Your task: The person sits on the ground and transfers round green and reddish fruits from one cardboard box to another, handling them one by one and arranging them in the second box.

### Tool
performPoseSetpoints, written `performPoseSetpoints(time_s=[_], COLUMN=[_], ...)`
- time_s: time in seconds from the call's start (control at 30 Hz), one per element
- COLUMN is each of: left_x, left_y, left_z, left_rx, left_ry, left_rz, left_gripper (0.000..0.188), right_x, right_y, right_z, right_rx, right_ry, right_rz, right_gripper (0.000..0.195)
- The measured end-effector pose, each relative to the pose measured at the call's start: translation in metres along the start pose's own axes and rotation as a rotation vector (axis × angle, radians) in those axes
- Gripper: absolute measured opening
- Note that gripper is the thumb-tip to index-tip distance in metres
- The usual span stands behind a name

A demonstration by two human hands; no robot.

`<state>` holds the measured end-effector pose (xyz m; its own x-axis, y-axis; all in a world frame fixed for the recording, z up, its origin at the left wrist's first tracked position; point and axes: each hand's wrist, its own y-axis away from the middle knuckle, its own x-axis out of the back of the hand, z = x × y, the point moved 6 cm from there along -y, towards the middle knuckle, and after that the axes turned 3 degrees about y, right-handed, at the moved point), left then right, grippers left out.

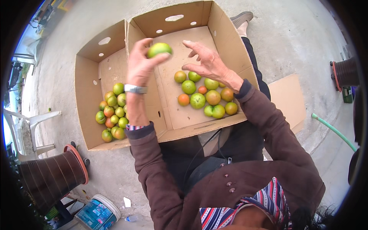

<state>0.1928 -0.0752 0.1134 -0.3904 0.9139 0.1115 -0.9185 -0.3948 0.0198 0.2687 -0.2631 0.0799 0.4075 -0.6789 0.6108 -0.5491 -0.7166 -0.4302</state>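
Between its thumb and fingers, my left hand holds a green tomato above the dividing wall of two joined cardboard boxes. My right hand, fingers apart and holding nothing, is over the right cardboard box. Below it several green and orange tomatoes lie spread over the near right part of that box. A small orange-red one is among them. The left cardboard box holds a heap of green and reddish tomatoes in its near part, partly hidden by my left forearm.
A white plastic chair and a large brown plant pot stand left of the boxes. Nearer are a white-rimmed bucket and a plastic bottle. On the right lie a cardboard sheet and a green hose.
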Motion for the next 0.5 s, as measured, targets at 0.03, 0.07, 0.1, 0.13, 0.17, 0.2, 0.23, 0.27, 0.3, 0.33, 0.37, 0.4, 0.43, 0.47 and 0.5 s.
performPoseSetpoints(time_s=[0.03, 0.07, 0.1, 0.13, 0.17, 0.2, 0.23, 0.27, 0.3, 0.33, 0.37, 0.4, 0.43, 0.47, 0.5], left_x=[-0.018, -0.034, -0.041, -0.046, -0.049, -0.05, -0.049, -0.047, -0.046, -0.042, -0.038, -0.023, -0.007, 0.012, 0.026], left_y=[-0.005, -0.009, -0.011, -0.011, -0.011, -0.01, -0.008, -0.006, -0.006, -0.007, -0.008, -0.011, -0.017, -0.021, -0.023], left_z=[-0.02, -0.035, -0.057, -0.072, -0.086, -0.088, -0.09, -0.092, -0.086, -0.078, -0.073, -0.072, -0.071, -0.068, -0.069], left_rx=[0.022, -0.008, 0.0, 0.074, 0.148, 0.156, 0.164, 0.172, 0.195, 0.219, 0.243, 0.147, 0.054, -0.039, -0.125], left_ry=[-0.119, -0.312, -0.354, -0.227, -0.1, -0.121, -0.143, -0.164, -0.098, -0.032, 0.034, 0.065, -0.073, -0.21, -0.348], left_rz=[-0.051, -0.083, -0.154, -0.212, -0.267, -0.282, -0.295, -0.305, -0.271, -0.234, -0.195, -0.06, 0.083, 0.228, 0.373], left_gripper=[0.079, 0.085, 0.091, 0.095, 0.099, 0.097, 0.094, 0.092, 0.092, 0.093, 0.093, 0.083, 0.077, 0.071, 0.066], right_x=[0.0, -0.001, -0.007, -0.012, -0.015, -0.02, -0.022, -0.027, -0.029, -0.029, -0.03, -0.034, -0.039, -0.044, -0.052], right_y=[-0.002, -0.001, 0.001, 0.001, 0.002, 0.004, 0.004, 0.004, 0.006, 0.007, 0.008, 0.006, 0.004, -0.002, -0.005], right_z=[-0.003, -0.001, 0.0, 0.002, 0.003, 0.005, 0.006, 0.007, 0.011, 0.018, 0.025, 0.031, 0.043, 0.056, 0.072], right_rx=[-0.049, -0.06, -0.004, 0.051, 0.107, -0.047, -0.028, -0.007, 0.012, -0.03, -0.07, -0.101, -0.133, -0.164, -0.198], right_ry=[-0.11, -0.132, -0.101, -0.067, -0.034, -0.018, -0.011, -0.006, 0.009, -0.02, -0.05, -0.083, 0.03, 0.143, 0.254], right_rz=[-0.032, -0.069, -0.093, -0.114, -0.136, -0.324, -0.324, -0.326, -0.329, -0.279, -0.229, -0.182, -0.182, -0.182, -0.186], right_gripper=[0.069, 0.075, 0.073, 0.072, 0.07, 0.065, 0.063, 0.062, 0.06, 0.06, 0.059, 0.059, 0.058, 0.057, 0.056])
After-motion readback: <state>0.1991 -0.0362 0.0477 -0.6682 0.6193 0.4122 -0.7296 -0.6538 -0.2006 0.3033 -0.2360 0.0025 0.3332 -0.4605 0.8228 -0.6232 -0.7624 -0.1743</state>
